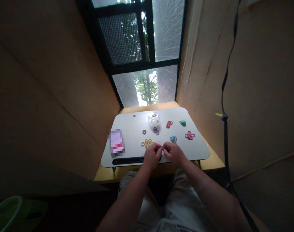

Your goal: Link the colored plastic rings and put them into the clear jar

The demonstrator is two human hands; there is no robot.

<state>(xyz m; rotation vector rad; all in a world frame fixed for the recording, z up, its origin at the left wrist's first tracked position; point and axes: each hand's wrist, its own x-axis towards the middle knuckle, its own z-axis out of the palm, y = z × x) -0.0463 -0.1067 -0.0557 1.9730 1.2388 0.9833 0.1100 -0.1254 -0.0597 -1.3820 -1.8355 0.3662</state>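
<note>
Over the front part of a small white table point(131, 132), my left hand point(151, 157) and my right hand point(173, 152) meet at the fingertips. Both are closed in a pinch; whatever is between the fingers is too small to make out. Just beyond my left hand lies a pile of yellow bands point(147, 143). Blue bands point(173, 139) are heaped beyond my right hand. Farther right are pink bands point(189, 135), red bands point(169, 124) and a green bunch point(182, 122). Purple bands point(156, 130) sit before a clear round jar point(154, 120).
A blurred pink and purple packet point(117, 141) lies at the table's left. A black slot point(127, 160) runs along the front edge, partly behind my left hand. One green band point(134, 115) and a dark band point(144, 132) lie apart. Walls flank both sides; a dark strap point(225, 138) hangs right.
</note>
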